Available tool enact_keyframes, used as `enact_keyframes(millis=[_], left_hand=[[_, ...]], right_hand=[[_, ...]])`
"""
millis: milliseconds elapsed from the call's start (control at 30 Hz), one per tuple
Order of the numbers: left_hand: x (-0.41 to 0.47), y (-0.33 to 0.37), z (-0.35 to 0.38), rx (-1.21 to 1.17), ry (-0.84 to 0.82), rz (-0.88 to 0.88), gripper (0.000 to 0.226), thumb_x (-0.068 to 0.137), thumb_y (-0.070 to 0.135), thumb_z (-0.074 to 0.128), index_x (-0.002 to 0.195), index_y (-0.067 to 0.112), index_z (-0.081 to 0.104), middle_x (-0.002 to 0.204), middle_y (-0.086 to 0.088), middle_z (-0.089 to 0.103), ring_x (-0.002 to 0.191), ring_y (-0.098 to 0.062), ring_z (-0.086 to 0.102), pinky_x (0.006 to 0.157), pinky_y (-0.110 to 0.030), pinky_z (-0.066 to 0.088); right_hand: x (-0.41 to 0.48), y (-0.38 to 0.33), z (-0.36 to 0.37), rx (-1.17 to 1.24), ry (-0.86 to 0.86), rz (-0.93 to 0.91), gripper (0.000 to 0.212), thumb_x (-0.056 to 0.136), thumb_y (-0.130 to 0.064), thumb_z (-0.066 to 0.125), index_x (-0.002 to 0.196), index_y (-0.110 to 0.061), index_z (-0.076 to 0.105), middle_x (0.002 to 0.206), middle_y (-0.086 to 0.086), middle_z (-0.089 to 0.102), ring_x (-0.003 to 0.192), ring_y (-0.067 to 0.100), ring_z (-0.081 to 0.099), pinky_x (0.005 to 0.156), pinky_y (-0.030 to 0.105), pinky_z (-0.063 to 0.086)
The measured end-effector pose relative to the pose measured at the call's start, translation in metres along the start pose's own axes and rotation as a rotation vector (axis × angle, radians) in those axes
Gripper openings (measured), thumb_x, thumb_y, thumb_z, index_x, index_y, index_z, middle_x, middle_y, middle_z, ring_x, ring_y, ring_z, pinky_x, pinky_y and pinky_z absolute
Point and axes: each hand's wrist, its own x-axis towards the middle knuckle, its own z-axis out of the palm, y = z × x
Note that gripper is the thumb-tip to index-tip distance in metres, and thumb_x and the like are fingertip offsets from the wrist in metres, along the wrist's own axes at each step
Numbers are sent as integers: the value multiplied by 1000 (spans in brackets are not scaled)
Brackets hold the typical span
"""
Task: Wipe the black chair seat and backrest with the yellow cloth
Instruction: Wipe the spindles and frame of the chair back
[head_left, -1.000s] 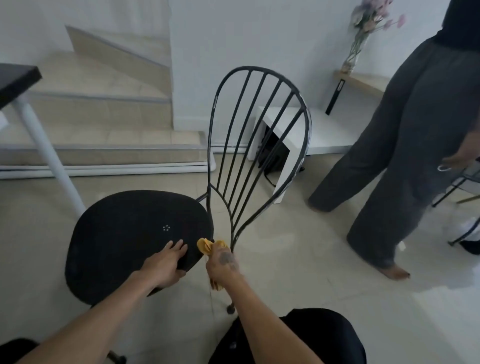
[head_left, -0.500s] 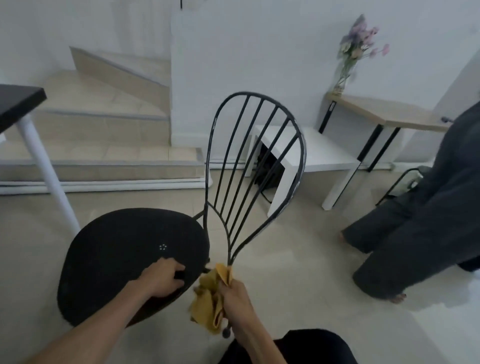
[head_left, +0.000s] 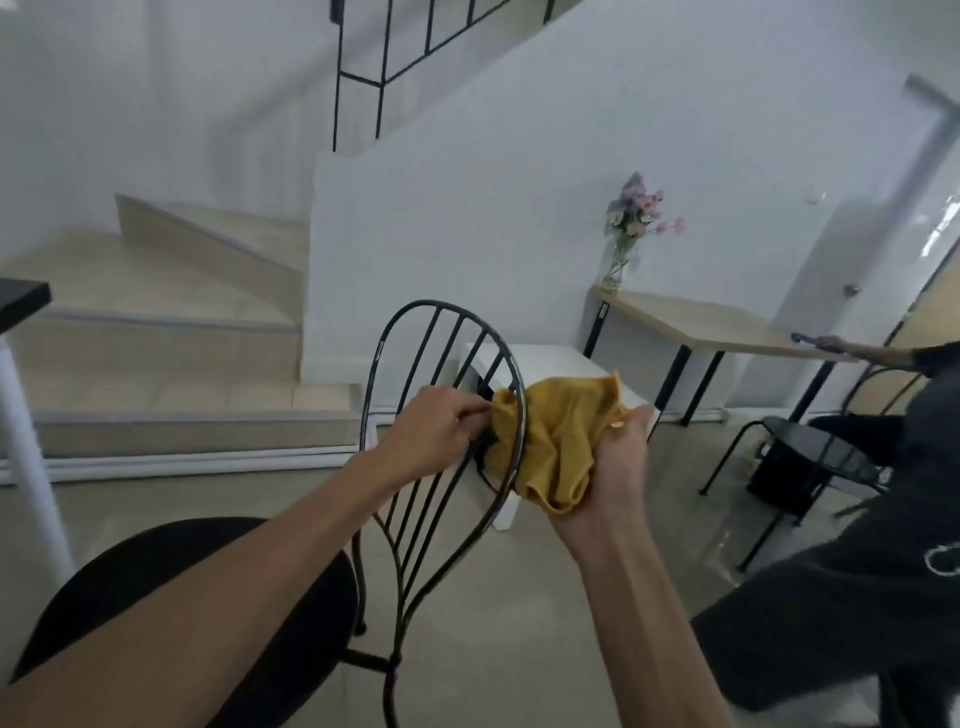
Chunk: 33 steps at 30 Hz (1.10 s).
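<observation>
Both hands have come up from the seat (head_left: 171, 597); left hand (head_left: 436, 431) and right hand (head_left: 613, 467) now grip the yellow cloth (head_left: 561, 441) at the backrest (head_left: 441, 415); backrest wiping looks next.

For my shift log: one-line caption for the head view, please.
Both hands, left hand and right hand, hold the yellow cloth against the black chair's wire backrest, near its top.
</observation>
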Motion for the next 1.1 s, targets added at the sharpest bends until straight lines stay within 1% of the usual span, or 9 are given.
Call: enact_keyframes(millis=[100,200,300,400,500,633,867,967,1100], left_hand=[[7,-6,2,96,-24,3,23,89,2,57,74,11,72,57,15,51,54,-2,49,62,-30,48],[10,-6,2,115,-53,-49,32,84,1,59,55,13,55,53,7,51,52,-13,51,62,-36,52],[14,-10,1,97,-86,-91,23,85,2,60,62,1,61,63,-10,63,64,-27,63,67,-43,57],[10,-10,7,79,-71,-56,28,89,0,54,62,7,57,59,0,56,61,-21,57,61,-35,49],[5,-6,8,53,-82,-13,25,96,4,51,77,13,66,65,6,57,59,-1,51,59,-18,42],[6,-14,10,-26,-117,-9,27,101,19,50,87,4,68,70,-6,66,60,-15,58,62,-34,51],[6,-24,16,-98,-132,-40,28,102,25,51,82,14,67,65,-5,62,51,-8,50,52,-23,40],[4,-26,15,-93,-155,-54,27,101,25,52,81,17,68,67,-12,65,52,-20,56,52,-31,46],[3,-20,12,-55,-185,-71,24,100,23,56,81,16,69,67,-7,66,59,-30,64,55,-36,53]], right_hand=[[13,2,24,-240,-5,-11,64,99,-62,36,106,-8,70,96,17,75,89,32,73,84,52,59],[26,9,36,-844,59,-249,46,104,-43,39,85,-10,66,83,10,67,74,23,63,72,39,55],[39,15,41,-1390,125,-620,39,105,-35,37,83,-13,60,86,6,61,75,22,59,68,36,52],[46,23,36,-1587,235,-799,44,105,-40,34,77,-14,53,78,2,55,69,22,54,64,33,45],[41,27,25,-1570,268,-825,49,106,-42,29,77,-14,57,68,1,58,60,20,59,54,25,50],[22,54,7,-1146,187,-796,47,107,-35,35,64,-18,46,49,-10,43,36,4,46,33,11,33],[18,123,-39,-783,15,-799,40,102,-43,29,68,-25,40,52,-8,44,42,5,45,36,30,41],[7,125,-47,-725,-67,-660,42,104,-39,29,69,-20,41,50,-12,48,43,1,44,42,17,37],[2,111,-50,-764,-143,-567,41,102,-42,30,71,-19,43,52,-15,47,46,0,40,46,20,36]])
